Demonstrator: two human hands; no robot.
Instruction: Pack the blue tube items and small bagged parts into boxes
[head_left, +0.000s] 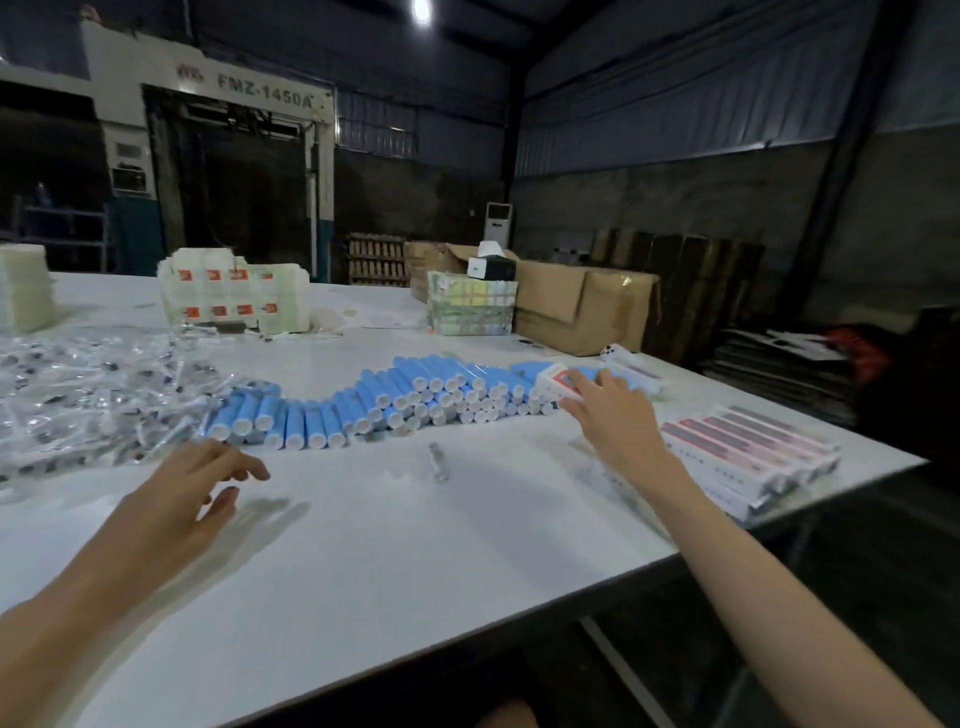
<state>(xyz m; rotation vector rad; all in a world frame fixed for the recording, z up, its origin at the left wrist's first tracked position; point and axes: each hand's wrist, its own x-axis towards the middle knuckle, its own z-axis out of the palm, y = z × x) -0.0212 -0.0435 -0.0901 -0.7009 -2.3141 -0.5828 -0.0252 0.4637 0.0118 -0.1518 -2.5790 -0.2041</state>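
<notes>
Blue white-capped tubes lie heaped; right hand touches a small rectangular box, left hand hovers relaxed, empty.

Bagged-parts pile runs off the left edge. Right-hand fingers blurred over a box; grip unclear. Box print unreadable.

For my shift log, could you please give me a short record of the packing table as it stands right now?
table: white
tubes: blue, white-capped, piled in a row across the middle
bags: clear, heaped at the left
box stack: red and white, at the right edge
left hand: hovers near the tubes, holds nothing
right hand: fingers laid on a box atop the tubes' right end
cartons: brown, behind the tubes
</notes>
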